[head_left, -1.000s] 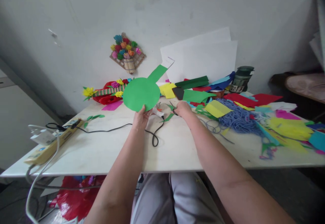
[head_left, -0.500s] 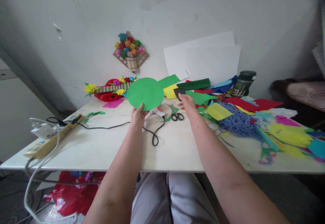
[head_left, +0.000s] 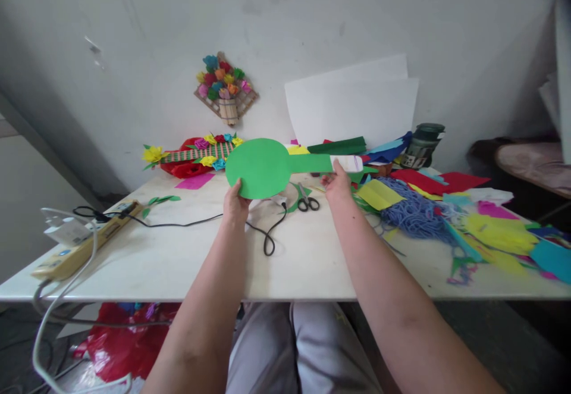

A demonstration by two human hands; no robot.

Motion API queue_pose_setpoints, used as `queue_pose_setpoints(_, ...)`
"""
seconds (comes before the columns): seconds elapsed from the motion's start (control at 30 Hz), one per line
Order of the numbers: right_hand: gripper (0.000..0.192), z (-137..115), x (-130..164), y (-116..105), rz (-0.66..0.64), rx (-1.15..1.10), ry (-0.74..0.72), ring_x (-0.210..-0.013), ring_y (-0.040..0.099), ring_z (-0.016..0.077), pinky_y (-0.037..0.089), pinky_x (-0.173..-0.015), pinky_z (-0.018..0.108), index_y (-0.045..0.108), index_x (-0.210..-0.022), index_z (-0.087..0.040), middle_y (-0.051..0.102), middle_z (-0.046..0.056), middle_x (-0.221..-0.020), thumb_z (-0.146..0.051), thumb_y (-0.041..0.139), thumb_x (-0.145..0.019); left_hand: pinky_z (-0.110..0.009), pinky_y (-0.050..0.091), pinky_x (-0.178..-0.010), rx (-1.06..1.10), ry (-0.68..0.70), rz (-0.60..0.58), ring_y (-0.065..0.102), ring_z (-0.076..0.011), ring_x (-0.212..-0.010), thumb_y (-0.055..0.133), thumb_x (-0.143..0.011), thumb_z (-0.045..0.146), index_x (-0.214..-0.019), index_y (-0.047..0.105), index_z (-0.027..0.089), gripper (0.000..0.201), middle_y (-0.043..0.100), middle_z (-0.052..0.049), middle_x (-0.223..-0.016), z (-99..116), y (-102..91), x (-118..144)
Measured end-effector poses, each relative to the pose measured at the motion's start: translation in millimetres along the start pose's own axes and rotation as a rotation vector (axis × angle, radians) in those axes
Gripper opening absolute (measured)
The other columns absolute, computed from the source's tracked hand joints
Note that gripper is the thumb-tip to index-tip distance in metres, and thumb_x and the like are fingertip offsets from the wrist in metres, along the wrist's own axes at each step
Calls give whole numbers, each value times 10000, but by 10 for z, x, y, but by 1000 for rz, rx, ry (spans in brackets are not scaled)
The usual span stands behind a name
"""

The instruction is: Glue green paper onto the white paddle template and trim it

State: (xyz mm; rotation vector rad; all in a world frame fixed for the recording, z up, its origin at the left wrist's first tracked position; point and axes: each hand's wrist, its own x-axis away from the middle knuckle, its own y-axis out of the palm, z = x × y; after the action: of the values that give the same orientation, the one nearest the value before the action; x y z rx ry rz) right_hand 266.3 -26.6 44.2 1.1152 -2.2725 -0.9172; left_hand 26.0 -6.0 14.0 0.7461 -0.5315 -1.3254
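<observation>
My left hand [head_left: 236,203] pinches the lower left rim of a green paddle-shaped cutout [head_left: 259,168], thumb on its front. The cutout has a round body and a straight handle whose far end is white card [head_left: 352,163]. My right hand [head_left: 336,183] grips that handle near the white end, thumb in front. The piece is held up above the table, face toward me. Black-handled scissors [head_left: 307,203] lie below it, next to green paper scraps. A white corded tool [head_left: 276,200] rests partly hidden behind the round part.
A flower-decorated piece [head_left: 191,156] lies at the back left, near a power strip [head_left: 89,242] with cords. On the right are blue yarn [head_left: 414,209], coloured paper [head_left: 499,230] and a dark jar [head_left: 423,145]. White sheets [head_left: 352,108] lean on the wall.
My right hand has closed on the handle. The handle has swung down from an upward slant to nearly level, and its white end now shows fully.
</observation>
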Motion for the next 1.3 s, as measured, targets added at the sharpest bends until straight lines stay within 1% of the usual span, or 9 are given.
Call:
queue_pose_setpoints(0.1,229,2,6,11,-4,-14,25,-330,457,61,391,-307,164,527,-709,-154,530,-57,-443,-362,603,-766,-291,492,-837,68,17,9,615,-169,-946,557,-770,144,-966,606,159,202,674,-59,-967,2,22,3)
queue_pose_setpoints(0.33,215,161,107,63,-225,-72,121,-427,550,82,495,-430,187,548,-731,-151,592,-27,-496,-348,629,-757,-347,450,-927,168,-1,-55,584,-173,-1031,527,-796,104,-1063,570,179,280,664,-62,-1031,-18,100,79)
queue_pose_setpoints(0.5,175,311,234,150,-330,-89,206,-492,594,99,523,-494,199,546,-755,-162,604,-19,-520,-323,605,-785,-389,453,-924,170,-112,-227,583,-214,-1040,470,-829,99,-975,583,157,194,659,-85,-1032,-80,133,151)
queue_pose_setpoints(0.7,193,387,335,153,-557,129,295,-503,599,111,495,-452,206,568,-754,-133,665,47,-635,-318,621,-766,-335,454,-920,166,-146,-252,534,-211,-1113,425,-875,156,-870,569,150,144,627,-112,-1102,-85,134,151)
queue_pose_setpoints(0.8,143,411,318,120,-630,242,327,-388,497,66,396,-363,162,597,-740,-112,573,-16,-484,-242,657,-728,-327,453,-920,203,-128,-224,513,-216,-1136,426,-874,150,-828,560,147,142,614,-114,-1128,-61,119,128)
queue_pose_setpoints(0.93,133,402,256,92,-572,209,300,-295,335,28,254,-302,144,570,-688,-122,404,-84,-369,-212,569,-786,-313,447,-925,225,-101,-202,498,-207,-1153,420,-877,161,-837,560,144,147,609,-123,-1135,-29,82,95)
queue_pose_setpoints(1.07,236,331,190,74,-385,116,306,-279,283,31,204,-297,149,467,-627,-163,323,-100,-350,-219,437,-855,-309,461,-905,242,-91,-193,515,-213,-1133,417,-872,163,-849,551,134,139,625,-143,-1092,-8,50,67)
queue_pose_setpoints(1.2,334,248,87,38,-205,42,257,-291,313,41,246,-318,150,352,-586,-188,340,-89,-362,-327,364,-890,-299,492,-850,254,-82,-162,561,-223,-1072,411,-860,151,-860,538,118,132,663,-154,-961,11,29,47)
queue_pose_setpoints(1.3,423,176,-12,-8,-66,18,215,-342,423,65,342,-359,171,377,-590,-193,454,-41,-414,-409,219,-918,-292,500,-827,241,-63,-131,587,-220,-1033,422,-836,137,-873,535,107,123,670,-157,-911,25,6,27)
